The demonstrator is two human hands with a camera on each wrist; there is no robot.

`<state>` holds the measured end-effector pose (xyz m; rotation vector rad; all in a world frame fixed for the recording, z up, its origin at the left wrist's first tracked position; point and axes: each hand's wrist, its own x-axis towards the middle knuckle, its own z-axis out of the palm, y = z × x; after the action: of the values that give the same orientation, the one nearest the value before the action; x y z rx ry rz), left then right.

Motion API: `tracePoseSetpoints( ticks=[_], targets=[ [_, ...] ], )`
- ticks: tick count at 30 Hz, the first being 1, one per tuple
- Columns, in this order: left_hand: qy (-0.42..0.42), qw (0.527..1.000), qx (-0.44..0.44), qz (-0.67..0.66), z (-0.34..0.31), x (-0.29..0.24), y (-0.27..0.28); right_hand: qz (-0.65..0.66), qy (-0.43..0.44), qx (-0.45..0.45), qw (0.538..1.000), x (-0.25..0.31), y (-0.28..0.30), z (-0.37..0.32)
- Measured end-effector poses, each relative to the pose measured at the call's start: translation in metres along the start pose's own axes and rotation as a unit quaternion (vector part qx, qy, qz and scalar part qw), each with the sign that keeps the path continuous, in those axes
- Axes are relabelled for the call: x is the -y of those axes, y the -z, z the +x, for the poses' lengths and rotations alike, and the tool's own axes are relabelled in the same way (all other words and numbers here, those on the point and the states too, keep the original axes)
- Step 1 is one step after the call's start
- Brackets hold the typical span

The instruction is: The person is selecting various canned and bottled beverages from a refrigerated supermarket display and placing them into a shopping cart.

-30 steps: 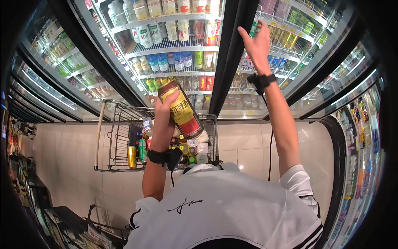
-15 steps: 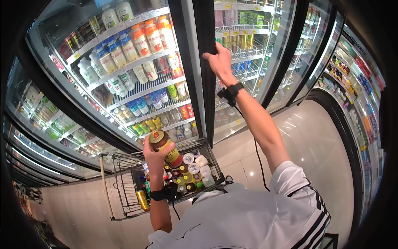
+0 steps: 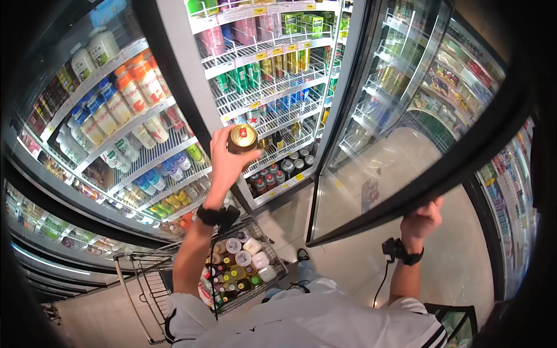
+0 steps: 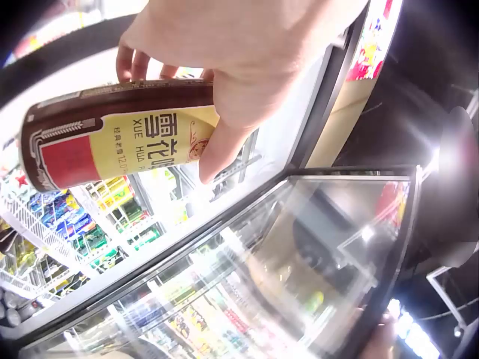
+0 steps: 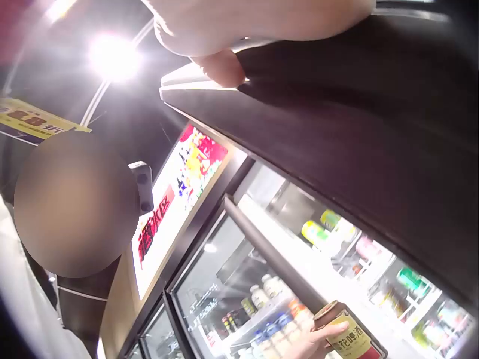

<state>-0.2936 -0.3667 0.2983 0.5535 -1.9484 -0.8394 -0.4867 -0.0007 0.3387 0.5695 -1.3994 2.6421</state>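
Observation:
My left hand point(image 3: 227, 162) grips a brown can point(image 3: 243, 138) by its upper end, in front of the open cooler's shelves. In the left wrist view the can point(image 4: 120, 134) shows a yellow and red label, with the left hand's point(image 4: 232, 60) thumb and fingers around it. At the right, my right hand point(image 3: 422, 223) holds the edge of the open glass door point(image 3: 371, 191). The right wrist view shows the right hand point(image 5: 262, 22) curled over the dark door frame point(image 5: 352, 142), its other fingers hidden.
Wire shelves point(image 3: 278, 81) hold cans and bottles, with dark bottles at the bottom. A cart point(image 3: 142, 290) with many bottles and tubs stands below at the left. Closed cooler doors run left; the open door spans the right. Another shelf rack point(image 3: 510, 191) curves along the far right.
The right hand has moved right and down, and the cooler door has swung open. The left hand has carried the can up in front of the open section. The view has turned right.

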Motion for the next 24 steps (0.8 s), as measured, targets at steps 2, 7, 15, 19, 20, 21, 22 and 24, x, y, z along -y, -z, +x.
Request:
tracePoseSetpoints(
  ticks=[2,7,15,19,20,21,22,24],
  targets=[
    [0.017,1.0,0.012,0.009,0.045,0.002,-0.044,0.028,-0.01,-0.037,0.999,0.014,0.031,0.017],
    [-0.046,0.996,-0.029,0.065,0.151,0.021,-0.157,0.146,-0.068,0.14,0.977,0.035,0.116,0.077],
    [-0.144,0.98,-0.097,0.099,0.252,0.105,-0.277,0.029,-0.038,0.476,0.878,0.059,0.178,0.151],
    [-0.108,0.986,-0.08,0.102,0.279,0.123,-0.297,-0.056,-0.116,0.33,0.935,0.059,0.262,0.154],
    [-0.082,0.99,-0.069,0.095,0.286,0.122,-0.297,-0.019,-0.122,0.32,0.939,0.052,0.265,0.158],
    [-0.061,0.987,-0.053,0.14,0.294,0.124,-0.297,0.018,-0.125,0.308,0.943,0.044,0.265,0.162],
    [-0.053,0.987,-0.049,0.144,0.301,0.134,-0.298,0.057,-0.125,0.294,0.946,0.035,0.266,0.164],
    [-0.048,0.987,-0.041,0.147,0.315,0.154,-0.3,0.13,-0.119,0.263,0.949,0.021,0.269,0.167]
  ],
)
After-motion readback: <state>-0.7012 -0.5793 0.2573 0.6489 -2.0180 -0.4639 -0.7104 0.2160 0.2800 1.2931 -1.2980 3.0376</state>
